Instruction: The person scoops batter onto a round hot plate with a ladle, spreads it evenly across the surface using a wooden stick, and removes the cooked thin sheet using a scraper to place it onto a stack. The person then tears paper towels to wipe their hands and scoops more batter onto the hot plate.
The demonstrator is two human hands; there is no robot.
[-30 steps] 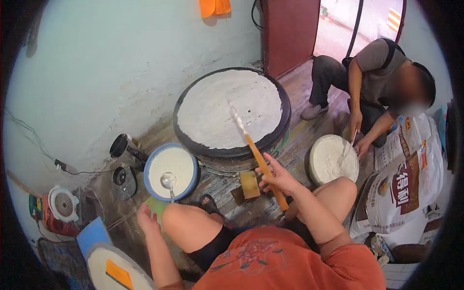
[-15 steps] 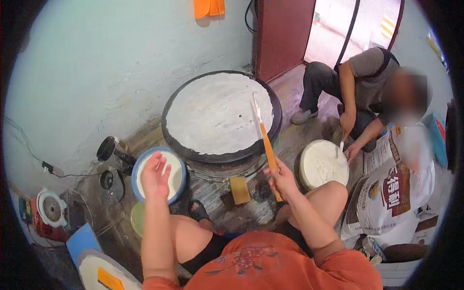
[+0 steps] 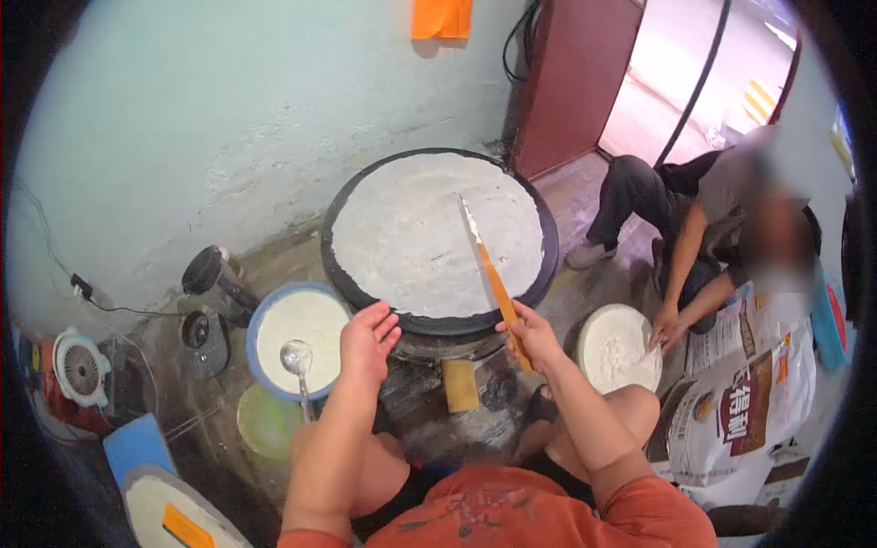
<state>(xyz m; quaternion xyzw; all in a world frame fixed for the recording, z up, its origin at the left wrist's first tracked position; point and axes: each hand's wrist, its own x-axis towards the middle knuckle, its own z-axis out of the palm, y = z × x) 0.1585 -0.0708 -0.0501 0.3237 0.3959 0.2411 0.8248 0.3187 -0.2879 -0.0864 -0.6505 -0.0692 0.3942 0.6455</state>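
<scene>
My right hand point(image 3: 537, 340) grips the lower part of a long spatula point(image 3: 496, 285) with a wooden handle. Its thin blade, smeared white, points away from me over a pale round batter sheet point(image 3: 402, 219). The sheet covers most of a large round black griddle point(image 3: 340, 274); whether the blade touches it I cannot tell. At the griddle's near left edge is my left hand point(image 3: 367, 340), empty, with loosely bent fingers apart. Left of that hand stands a blue-rimmed basin point(image 3: 254, 352) of white batter, with a metal ladle point(image 3: 295, 358) at its near side.
A co-worker crouches at right, hands at a pale tub point(image 3: 585, 365) of white mixture. Printed sacks point(image 3: 740, 411) lie beside them. A yellow block point(image 3: 459, 385) sits before the griddle. At left are a greenish bowl point(image 3: 268, 422), a dark pitcher point(image 3: 215, 279) and a small fan point(image 3: 82, 365).
My left hand has moved from over the basin to the griddle's near edge, uncovering the ladle. The spatula has shifted slightly. The camera view has turned left, and the co-worker has leaned lower.
</scene>
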